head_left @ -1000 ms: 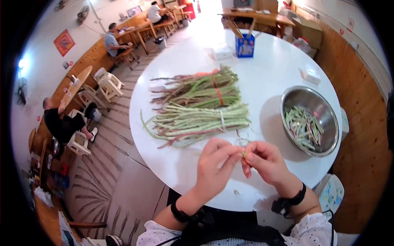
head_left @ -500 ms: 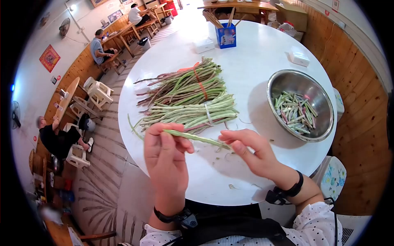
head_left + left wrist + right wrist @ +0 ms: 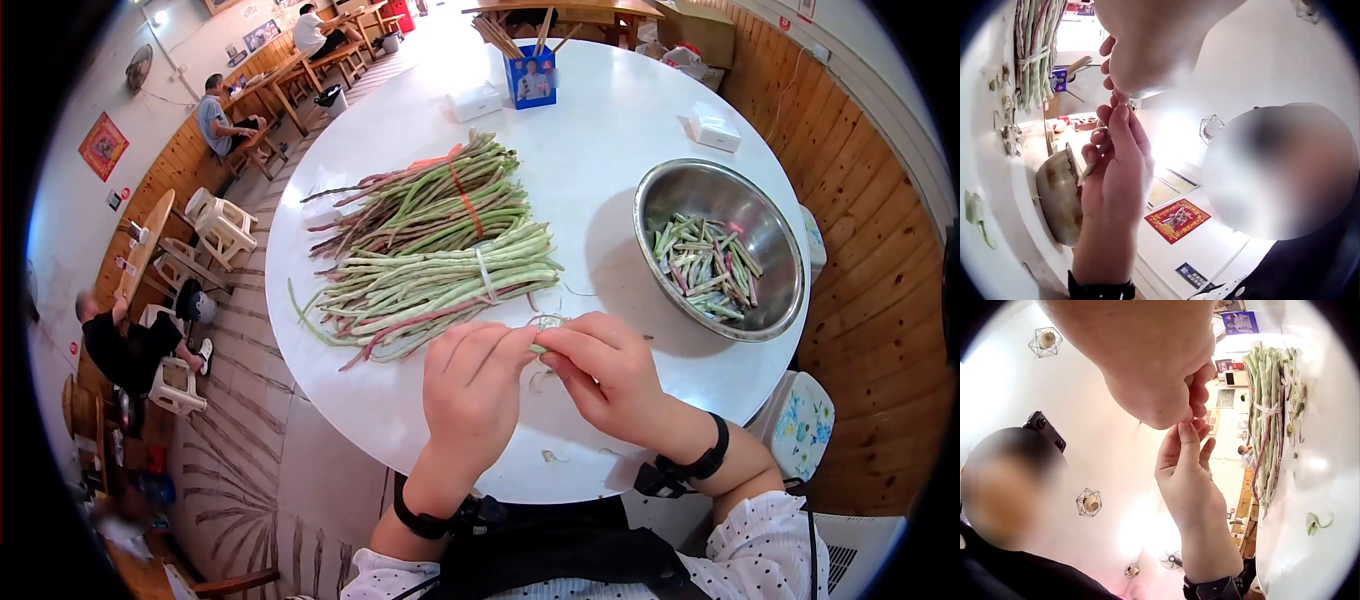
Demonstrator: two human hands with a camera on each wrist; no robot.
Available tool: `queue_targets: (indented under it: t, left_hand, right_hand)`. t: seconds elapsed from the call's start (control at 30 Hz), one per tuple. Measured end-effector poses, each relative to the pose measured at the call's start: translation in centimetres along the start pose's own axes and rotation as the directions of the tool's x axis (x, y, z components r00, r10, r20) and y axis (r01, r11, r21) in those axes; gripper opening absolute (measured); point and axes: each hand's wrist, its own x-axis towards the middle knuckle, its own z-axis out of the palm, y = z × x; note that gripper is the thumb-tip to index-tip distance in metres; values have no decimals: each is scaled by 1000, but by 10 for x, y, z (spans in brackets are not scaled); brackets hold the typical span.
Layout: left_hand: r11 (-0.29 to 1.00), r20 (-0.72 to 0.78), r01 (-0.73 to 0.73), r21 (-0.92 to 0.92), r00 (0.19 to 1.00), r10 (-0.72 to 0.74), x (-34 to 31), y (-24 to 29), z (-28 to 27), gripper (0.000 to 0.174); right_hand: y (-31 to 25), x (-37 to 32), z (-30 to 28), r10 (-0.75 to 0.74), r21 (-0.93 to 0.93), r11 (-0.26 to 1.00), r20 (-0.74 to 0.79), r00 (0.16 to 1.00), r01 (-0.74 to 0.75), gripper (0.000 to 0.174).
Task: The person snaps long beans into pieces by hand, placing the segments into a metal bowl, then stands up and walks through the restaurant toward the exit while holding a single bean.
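Note:
The left hand (image 3: 474,390) and the right hand (image 3: 610,378) meet fingertip to fingertip over the near part of the table, pinching a green bean piece (image 3: 538,349) between them. Most of that bean is hidden by the fingers. Beyond the hands lie a pale green bundle of long beans (image 3: 420,285) with a white tie and a darker bundle (image 3: 430,205) with an orange-red tie. To the right a steel bowl (image 3: 790,290) holds short bean pieces (image 3: 705,262). The left wrist view shows the right hand (image 3: 1116,187) with its fingers curled; the right wrist view shows the left hand (image 3: 1194,494).
Small trimmings (image 3: 548,456) lie on the white round table (image 3: 350,420). A blue box of chopsticks (image 3: 530,82) and two white tissue packs stand at the far side. A patterned stool (image 3: 802,428) is at the right. Several people sit at tables on the left.
The hands were apart with a long bean piece stretched between them; now they have come together, and the bean is mostly covered. The head view has shifted slightly.

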Motion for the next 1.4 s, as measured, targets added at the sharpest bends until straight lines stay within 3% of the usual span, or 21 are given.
queue_targets:
  t: [0.13, 0.23, 0.27, 0.33, 0.43, 0.53, 0.6, 0.67, 0.8, 0.83, 0.97, 1.1, 1.33, 1.4]
  left_hand:
    - [910, -32, 225, -348, 967, -251, -6, 7, 2, 15]
    - [860, -43, 258, -440, 950, -308, -7, 8, 5, 12]
    - [700, -102, 287, -654, 883, -458, -3, 5, 4, 14]
    - [270, -77, 182, -946, 680, -729, 10, -7, -3, 16]
    - [227, 70, 348, -910, 667, -742, 20, -17, -15, 19]
    - [170, 342, 528, -832, 729, -593, 1, -12, -3, 19]
    - [183, 439, 597, -781, 734, -519, -4, -1, 8, 26]
    - [7, 545, 603, -798, 727, -418, -2, 7, 13, 29]
    - [-65, 541, 573, -817, 722, -432, -5, 1, 18, 16]
    - [-65, 523, 565, -823, 708, -475, -4, -2, 16, 16]
    - [-91, 458, 520, -849, 639, -618, 0, -13, 13, 19]
    - [-209, 445, 431, -878, 570, -691, -1, -20, 11, 20]
    - [-210, 408, 385, -899, 562, -720, -6, -36, 1, 20]
    - [-158, 374, 387, -908, 586, -719, -6, -35, 1, 20]
  right_hand:
    - [-9, -1, -3, 80, 115, 990, 13, 997, -81, 23]
    - [-14, -3, -6, 163, 173, 971, 25, 986, -165, 22]
    - [-9, -4, -4, 257, 297, 919, 44, 965, -259, 21]
    - [4, -8, 2, 434, 520, 742, 110, 894, -424, 21]
    - [4, 0, -6, 527, 716, 443, 279, 803, -539, 24]
    - [4, 1, -6, 557, 795, 156, 419, 717, -586, 22]
    - [5, 1, -8, 534, 806, 9, 496, 684, -592, 19]
    - [7, 2, -10, 479, 809, -89, 546, 687, -581, 14]
    - [17, -2, -7, 419, 734, -166, 657, 627, -659, 15]
    - [17, -1, -6, 420, 709, -138, 674, 607, -692, 28]
    - [13, 6, -9, 418, 589, -132, 762, 494, -797, 54]
    - [15, 7, -12, 378, 520, -83, 806, 456, -850, 52]
    - [9, 11, -20, 341, 449, 77, 827, 447, -890, 29]
    - [8, 11, -18, 359, 461, 106, 809, 466, -881, 24]
